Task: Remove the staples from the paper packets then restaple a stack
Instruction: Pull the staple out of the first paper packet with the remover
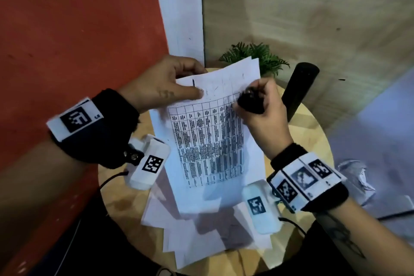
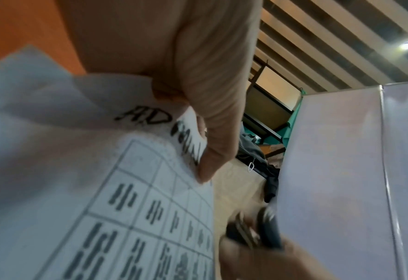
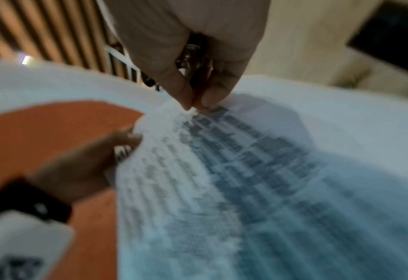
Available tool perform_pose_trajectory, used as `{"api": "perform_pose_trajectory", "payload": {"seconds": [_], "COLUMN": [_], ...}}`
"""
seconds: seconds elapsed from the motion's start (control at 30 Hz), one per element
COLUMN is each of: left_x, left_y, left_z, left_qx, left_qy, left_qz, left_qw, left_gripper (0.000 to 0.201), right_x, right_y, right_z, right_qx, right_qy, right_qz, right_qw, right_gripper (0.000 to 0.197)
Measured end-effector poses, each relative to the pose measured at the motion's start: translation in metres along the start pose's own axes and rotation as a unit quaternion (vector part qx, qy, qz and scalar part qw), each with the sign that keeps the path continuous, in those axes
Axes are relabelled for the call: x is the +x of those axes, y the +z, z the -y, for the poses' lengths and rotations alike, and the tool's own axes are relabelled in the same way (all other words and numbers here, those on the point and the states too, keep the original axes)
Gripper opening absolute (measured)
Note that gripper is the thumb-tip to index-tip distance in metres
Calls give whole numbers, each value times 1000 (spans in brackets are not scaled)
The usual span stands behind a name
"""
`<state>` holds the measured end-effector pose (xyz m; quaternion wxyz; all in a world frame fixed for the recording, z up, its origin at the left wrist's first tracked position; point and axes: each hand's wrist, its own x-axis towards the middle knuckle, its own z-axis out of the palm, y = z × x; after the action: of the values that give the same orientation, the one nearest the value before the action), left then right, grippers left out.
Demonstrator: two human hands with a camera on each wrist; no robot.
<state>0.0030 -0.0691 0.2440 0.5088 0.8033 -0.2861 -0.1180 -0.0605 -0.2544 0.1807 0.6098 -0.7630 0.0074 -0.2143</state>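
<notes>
A white paper packet [image 1: 208, 141] printed with a table is held up over the round wooden table [image 1: 309, 136]. My left hand [image 1: 192, 88] pinches its top left corner, thumb on the front and fingers behind; the left wrist view shows the thumb [image 2: 212, 132] on the sheet [image 2: 150, 208]. My right hand [image 1: 237, 104] grips a black staple remover [image 1: 251, 103] in the palm. In the right wrist view its thumb and forefinger [image 3: 193, 106] pinch the upper edge of the packet [image 3: 246, 170]. No staple is visible.
Several loose white sheets [image 1: 201, 237] lie fanned on the table under the packet. A black cylinder [image 1: 300, 89] and a small green plant [image 1: 257, 56] stand at the table's far side. Crumpled paper [image 1: 356, 177] lies to the right. A red surface [image 1: 67, 51] fills the left.
</notes>
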Motion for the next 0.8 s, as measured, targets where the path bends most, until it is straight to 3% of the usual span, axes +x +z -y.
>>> {"api": "perform_pose_trajectory", "payload": {"seconds": [0.1,0.23,0.3,0.4,0.47,0.53,0.6,0.73,0.8], "left_x": [2,3,3,3,4,5,6,8,8], "left_y": [-1,-1,-3,-4,-3,-4,-5,-4,-2], "left_z": [-5,-9,-11,-15,-17,-17,-16,-11,-11], "left_qx": [85,152,166,201,220,236,257,277,266], "left_qy": [30,52,45,41,49,55,53,47,55], "left_qz": [4,-16,-19,-19,-17,-21,-36,-69,-69], "left_qw": [996,987,985,979,974,970,964,957,960], "left_gripper": [30,44,48,33,20,18,28,56,53], "right_x": [-5,0,6,23,36,45,48,42,39], "right_y": [-7,-8,-6,-2,0,2,4,5,6], "right_z": [-12,-10,0,21,33,39,41,42,40], "right_qx": [-139,-173,-189,-226,-259,-298,-319,-278,-249], "right_qy": [-22,-39,-96,-209,-239,-242,-244,-220,-200], "right_qz": [-1,-8,-13,14,65,99,102,100,90], "right_qw": [990,984,977,951,934,918,910,930,943], "right_gripper": [32,30,27,30,34,35,36,36,35]}}
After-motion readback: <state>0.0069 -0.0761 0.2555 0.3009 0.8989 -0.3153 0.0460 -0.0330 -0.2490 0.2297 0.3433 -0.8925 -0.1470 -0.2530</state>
